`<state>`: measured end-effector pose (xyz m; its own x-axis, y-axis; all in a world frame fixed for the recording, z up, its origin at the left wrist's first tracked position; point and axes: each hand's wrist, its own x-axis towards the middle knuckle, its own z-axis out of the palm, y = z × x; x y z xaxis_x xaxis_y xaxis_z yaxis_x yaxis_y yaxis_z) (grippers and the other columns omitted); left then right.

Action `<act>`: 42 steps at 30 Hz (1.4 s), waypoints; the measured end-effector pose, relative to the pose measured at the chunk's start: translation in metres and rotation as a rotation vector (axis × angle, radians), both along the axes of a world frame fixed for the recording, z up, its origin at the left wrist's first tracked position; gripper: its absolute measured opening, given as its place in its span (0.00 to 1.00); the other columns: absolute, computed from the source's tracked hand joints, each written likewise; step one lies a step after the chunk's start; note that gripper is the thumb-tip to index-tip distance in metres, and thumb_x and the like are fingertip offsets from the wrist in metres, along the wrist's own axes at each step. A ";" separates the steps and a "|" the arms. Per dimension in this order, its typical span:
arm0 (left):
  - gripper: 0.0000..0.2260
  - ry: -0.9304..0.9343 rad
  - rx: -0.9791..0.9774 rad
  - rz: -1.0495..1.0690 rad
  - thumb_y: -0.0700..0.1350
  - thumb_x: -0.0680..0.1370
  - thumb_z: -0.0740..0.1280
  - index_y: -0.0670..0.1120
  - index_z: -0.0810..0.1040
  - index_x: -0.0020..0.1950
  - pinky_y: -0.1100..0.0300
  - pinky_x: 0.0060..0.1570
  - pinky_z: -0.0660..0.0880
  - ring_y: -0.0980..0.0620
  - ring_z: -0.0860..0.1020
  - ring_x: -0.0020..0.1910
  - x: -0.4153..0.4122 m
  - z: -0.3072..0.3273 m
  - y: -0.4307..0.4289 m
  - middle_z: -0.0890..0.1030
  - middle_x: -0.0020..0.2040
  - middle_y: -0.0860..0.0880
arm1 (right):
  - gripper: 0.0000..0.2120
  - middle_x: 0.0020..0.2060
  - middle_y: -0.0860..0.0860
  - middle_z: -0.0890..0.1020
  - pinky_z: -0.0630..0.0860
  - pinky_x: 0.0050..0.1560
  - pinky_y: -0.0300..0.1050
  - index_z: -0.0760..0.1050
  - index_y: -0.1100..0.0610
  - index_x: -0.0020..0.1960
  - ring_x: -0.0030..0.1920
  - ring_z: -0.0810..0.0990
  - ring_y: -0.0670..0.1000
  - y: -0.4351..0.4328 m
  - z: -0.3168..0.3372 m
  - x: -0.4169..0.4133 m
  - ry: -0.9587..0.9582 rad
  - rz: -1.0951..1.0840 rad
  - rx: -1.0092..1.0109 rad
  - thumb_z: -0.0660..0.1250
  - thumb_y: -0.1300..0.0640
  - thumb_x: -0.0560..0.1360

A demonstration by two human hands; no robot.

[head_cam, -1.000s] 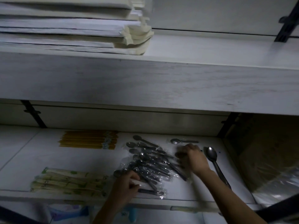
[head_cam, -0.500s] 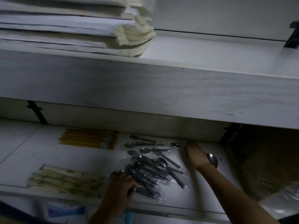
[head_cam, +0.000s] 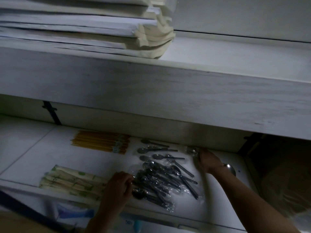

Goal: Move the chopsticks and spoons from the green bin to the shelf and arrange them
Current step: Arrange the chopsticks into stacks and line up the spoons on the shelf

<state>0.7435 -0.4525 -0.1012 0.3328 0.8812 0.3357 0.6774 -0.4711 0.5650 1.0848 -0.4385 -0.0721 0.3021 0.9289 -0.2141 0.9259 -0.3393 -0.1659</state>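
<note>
Wrapped spoons (head_cam: pixel 161 179) lie piled on the lower shelf (head_cam: pixel 33 148), right of the yellow chopsticks (head_cam: pixel 101 143). Left hand (head_cam: pixel 117 187): fingers curled on the pile's edge. Right hand (head_cam: pixel 208 161): blurred beside a rear spoon; finger state indeterminate.

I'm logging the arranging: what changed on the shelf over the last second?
The right hand moved back from the pile of plastic-wrapped metal spoons to the single wrapped spoon at the white shelf's rear; grip unclear. The left hand stayed at the pile's near edge; yellow chopsticks unmoved.
</note>
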 end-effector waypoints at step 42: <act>0.31 0.366 0.186 -0.423 0.73 0.63 0.60 0.58 0.74 0.59 0.55 0.68 0.52 0.55 0.65 0.65 0.023 -0.015 0.013 0.76 0.63 0.54 | 0.15 0.39 0.50 0.82 0.75 0.37 0.38 0.79 0.53 0.42 0.41 0.82 0.52 0.009 0.003 -0.089 -0.253 0.297 0.327 0.79 0.53 0.58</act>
